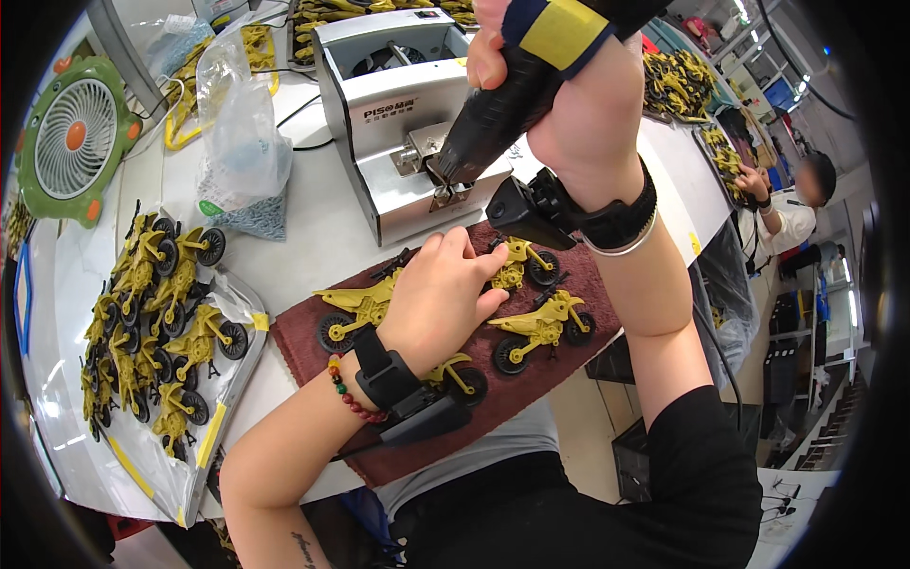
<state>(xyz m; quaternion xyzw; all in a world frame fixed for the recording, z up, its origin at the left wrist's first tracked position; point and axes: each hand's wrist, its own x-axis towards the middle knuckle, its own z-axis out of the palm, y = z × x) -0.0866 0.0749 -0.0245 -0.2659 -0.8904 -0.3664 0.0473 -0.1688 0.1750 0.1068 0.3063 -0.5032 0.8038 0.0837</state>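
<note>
On the maroon cloth (559, 370) at the near side of the white bench (303, 266), four toy motorcycles are lying on their sides, one of them partly hiding behind the left wrist's strap. The left hand (438, 292) is spreading over the middle of the group, its thumb and forefinger standing apart beside the upper right motorcycle (510, 273); whether the fingers underneath are pinching or only pressing, I cannot tell. The right hand (592, 123) is wrapping firmly around a thick black handheld driver (512, 114), whose lower end is pointing into the front of a grey box-shaped machine (379, 128).

Judging by the look of them, the motorcycles are being made of light, stiff plastic, so they should be weighing little and sliding easily if nudged, though the soft cloth is probably giving some grip. Their slim forks and handlebars are looking like the fragile parts, and the black wheels may be turning under a fingertip. The broad yellow-green body between the wheels is offering the safest hold: thumb on one side, forefinger on the other. The driver is seeming heavier and rigid, its thick barrel calling for a full-hand grip. Left of the cloth, many more motorcycles are piling up on a tray (235, 377), their wheels overlapping and perhaps snagging when lifted.
</note>
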